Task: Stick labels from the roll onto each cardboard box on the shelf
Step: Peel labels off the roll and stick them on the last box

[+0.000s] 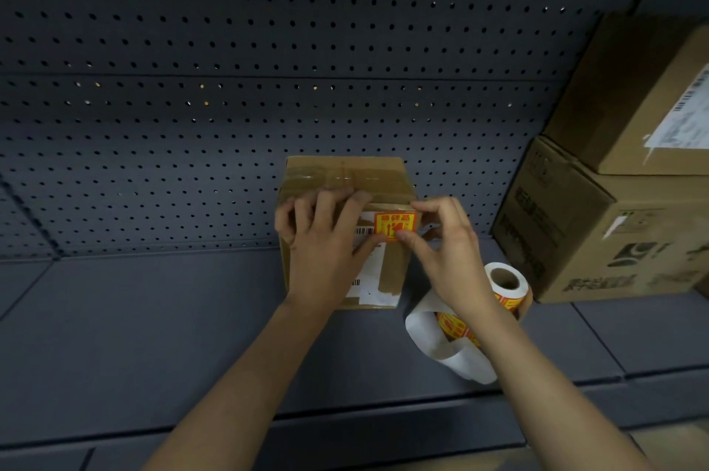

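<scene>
Two hands on small box (345,173), mid-shelf (153,317). Left hand (322,240) fingers curled over box top edge, thumb on label (395,227). Right hand (449,240) fingers pinch label's 3 o'clock edge. Best: smooth from 9 toward 3, avoid creases. Roll (506,280) at box's 4 o'clock.

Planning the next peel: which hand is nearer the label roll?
Right. The right hand, pinching the orange label on the small box, is up-left of the label roll; the left hand grips that box farther left.

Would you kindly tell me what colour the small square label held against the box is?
The label on the box is orange-red and yellow; head view.
</scene>
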Action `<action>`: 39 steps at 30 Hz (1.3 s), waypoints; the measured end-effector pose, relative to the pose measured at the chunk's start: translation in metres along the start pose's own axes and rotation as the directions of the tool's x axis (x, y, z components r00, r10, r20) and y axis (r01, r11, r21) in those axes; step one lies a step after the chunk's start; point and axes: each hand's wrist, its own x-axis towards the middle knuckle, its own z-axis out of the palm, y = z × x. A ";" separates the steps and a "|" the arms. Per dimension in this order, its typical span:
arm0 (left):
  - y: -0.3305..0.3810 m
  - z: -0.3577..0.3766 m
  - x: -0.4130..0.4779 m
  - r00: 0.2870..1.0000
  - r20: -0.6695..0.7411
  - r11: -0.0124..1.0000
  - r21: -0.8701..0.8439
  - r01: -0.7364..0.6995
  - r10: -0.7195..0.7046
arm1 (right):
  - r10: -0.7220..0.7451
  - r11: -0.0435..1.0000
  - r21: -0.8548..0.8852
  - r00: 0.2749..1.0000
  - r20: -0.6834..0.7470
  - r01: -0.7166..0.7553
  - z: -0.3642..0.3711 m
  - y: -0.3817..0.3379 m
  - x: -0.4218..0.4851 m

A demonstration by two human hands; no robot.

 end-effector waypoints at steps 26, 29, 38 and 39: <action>-0.053 -0.026 -0.045 0.643 0.614 0.462 -0.454 0.762 -0.457 | 0.284 0.837 0.412 0.929 0.238 -0.361 0.027 0.004 -0.033; -0.051 -0.027 -0.044 0.652 0.602 0.456 -0.470 0.756 -0.461 | 0.295 0.851 0.394 0.936 0.191 -0.348 0.029 0.000 -0.035; -0.021 -0.063 -0.011 0.782 0.495 0.408 -0.670 0.621 -0.378 | 0.240 0.885 0.417 0.970 -0.031 -0.206 -0.014 -0.046 -0.037; -0.014 -0.066 -0.007 0.799 0.484 0.393 -0.699 0.598 -0.356 | 0.236 0.893 0.409 0.970 -0.066 -0.189 -0.022 -0.051 -0.038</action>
